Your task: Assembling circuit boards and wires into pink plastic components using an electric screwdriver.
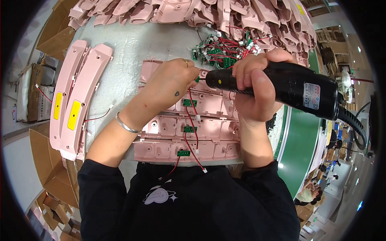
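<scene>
My right hand (257,88) is wrapped round a black corded electric screwdriver (295,82), held nearly level with its bit pointing left. At the bit's tip, my left hand (175,78) has its fingers pinched together beside a sliver of green circuit board (197,79). What sits between those fingertips is hidden. Beneath my hands lies a row of pink plastic shells (217,105), inner side up. Small green circuit boards with red and black wires sit in the nearer shells, among them a middle board (189,129) and the nearest board (183,153).
Beyond my hands lies a tangled heap of wired circuit boards (227,50), with a large pile of pink shells (173,12) behind it. Two curved pink shells with yellow labels (74,114) rest at the left. Small black pieces (271,123) lie right of my right wrist.
</scene>
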`<state>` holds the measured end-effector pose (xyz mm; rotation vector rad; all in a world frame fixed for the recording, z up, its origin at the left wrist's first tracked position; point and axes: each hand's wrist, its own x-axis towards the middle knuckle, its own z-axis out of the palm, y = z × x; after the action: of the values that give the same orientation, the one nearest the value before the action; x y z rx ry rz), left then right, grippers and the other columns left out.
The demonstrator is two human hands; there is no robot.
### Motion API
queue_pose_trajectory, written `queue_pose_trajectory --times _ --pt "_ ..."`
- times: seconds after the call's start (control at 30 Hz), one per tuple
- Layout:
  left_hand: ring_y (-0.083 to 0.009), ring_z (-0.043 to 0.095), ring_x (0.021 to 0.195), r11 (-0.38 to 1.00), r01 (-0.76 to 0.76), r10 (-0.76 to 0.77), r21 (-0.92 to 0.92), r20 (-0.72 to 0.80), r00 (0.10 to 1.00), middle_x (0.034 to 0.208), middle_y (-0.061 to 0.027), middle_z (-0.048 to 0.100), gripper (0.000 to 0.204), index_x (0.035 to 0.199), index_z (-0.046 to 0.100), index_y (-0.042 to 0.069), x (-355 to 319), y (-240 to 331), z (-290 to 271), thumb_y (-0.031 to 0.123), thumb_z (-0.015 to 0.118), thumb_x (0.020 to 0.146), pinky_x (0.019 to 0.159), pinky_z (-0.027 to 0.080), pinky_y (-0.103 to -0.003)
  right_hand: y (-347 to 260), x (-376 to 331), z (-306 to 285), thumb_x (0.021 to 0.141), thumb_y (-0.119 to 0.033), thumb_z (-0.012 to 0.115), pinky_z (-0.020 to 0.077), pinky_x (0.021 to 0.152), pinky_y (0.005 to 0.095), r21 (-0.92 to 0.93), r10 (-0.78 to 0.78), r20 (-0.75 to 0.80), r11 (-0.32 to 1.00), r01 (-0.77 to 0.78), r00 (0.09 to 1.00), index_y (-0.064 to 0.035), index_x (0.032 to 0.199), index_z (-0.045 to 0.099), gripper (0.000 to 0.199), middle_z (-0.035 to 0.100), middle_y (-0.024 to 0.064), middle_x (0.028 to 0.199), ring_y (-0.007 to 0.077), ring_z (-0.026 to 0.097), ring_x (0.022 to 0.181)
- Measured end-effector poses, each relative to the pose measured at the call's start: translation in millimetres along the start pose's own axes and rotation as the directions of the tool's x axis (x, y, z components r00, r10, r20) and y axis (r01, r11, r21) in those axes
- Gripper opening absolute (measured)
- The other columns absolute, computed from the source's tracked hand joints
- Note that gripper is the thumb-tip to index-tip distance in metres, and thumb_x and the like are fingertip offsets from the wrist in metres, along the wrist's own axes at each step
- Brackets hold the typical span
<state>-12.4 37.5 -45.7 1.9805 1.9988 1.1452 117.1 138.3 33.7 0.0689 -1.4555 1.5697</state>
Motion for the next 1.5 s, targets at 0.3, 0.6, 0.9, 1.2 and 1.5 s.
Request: queue_pose_trajectory --times 0.3,0.6,0.9,1.2,1.5 --pt "-0.0338 0.059 0.077 1.0 -0.009 0.009 -0.021 0.007 1.0 0.078 -0.013 0.06 0.009 0.081 0.063 0.001 -1.2 -3.0 0.9 0.006 0.066 0.075 0.07 0.048 -0.042 2.2 -0.8 2.9 0.08 -0.006 0.06 0.0436 0.054 0.0313 -0.305 0.043 0.187 0.952 0.016 0.981 -0.0073 0.098 0.038 0.028 0.048 0.0061 0.063 0.0142 0.044 0.051" --pt "-0.0348 0.059 0.077 0.995 -0.085 0.083 -0.05 -0.045 0.996 0.076 -0.0149 0.059 0.006 0.077 0.061 0.0 1.3 -1.9 6.5 0.003 0.062 0.072 0.069 0.048 -0.044 -0.1 -1.7 -0.1 0.08 -0.003 0.06 0.0447 0.052 0.0302 -0.507 0.091 0.308 0.858 0.082 0.947 -0.0075 0.099 0.039 0.029 0.049 0.0061 0.063 0.0134 0.046 0.051" --pt "-0.0326 0.057 0.073 0.993 0.104 -0.102 -0.05 0.031 0.994 0.075 -0.0132 0.057 0.013 0.073 0.057 -0.001 2.7 16.3 -4.8 0.003 0.069 0.071 0.065 0.044 -0.042 -48.3 -0.2 -54.6 0.085 -0.007 0.051 0.0477 0.064 0.0357 -0.13 -0.027 0.143 0.99 0.046 0.989 -0.0047 0.12 0.045 0.036 0.052 0.0076 0.075 0.0169 0.05 0.06" --pt "-0.0309 0.058 0.071 0.997 0.08 -0.08 0.005 0.088 0.993 0.078 -0.0126 0.059 0.011 0.079 0.06 -0.002 4.4 21.6 -7.1 0.002 0.069 0.075 0.065 0.045 -0.038 -134.8 -64.7 -116.6 0.081 -0.007 0.057 0.0406 0.058 0.0313 -0.394 -0.066 -0.302 0.917 -0.061 0.951 -0.0057 0.115 0.046 0.035 0.044 0.0035 0.065 0.0136 0.042 0.053" --pt "-0.0266 0.06 0.075 0.987 0.156 -0.154 -0.047 0.036 0.987 0.086 -0.011 0.063 0.011 0.084 0.064 -0.003 14.1 54.0 -17.4 0.001 0.07 0.076 0.066 0.049 -0.034 -121.1 -90.6 -127.9 0.079 -0.007 0.058 0.0394 0.06 0.0316 -0.397 -0.056 -0.513 0.9 -0.179 0.857 -0.0069 0.112 0.047 0.035 0.042 0.0023 0.064 0.0127 0.04 0.052"
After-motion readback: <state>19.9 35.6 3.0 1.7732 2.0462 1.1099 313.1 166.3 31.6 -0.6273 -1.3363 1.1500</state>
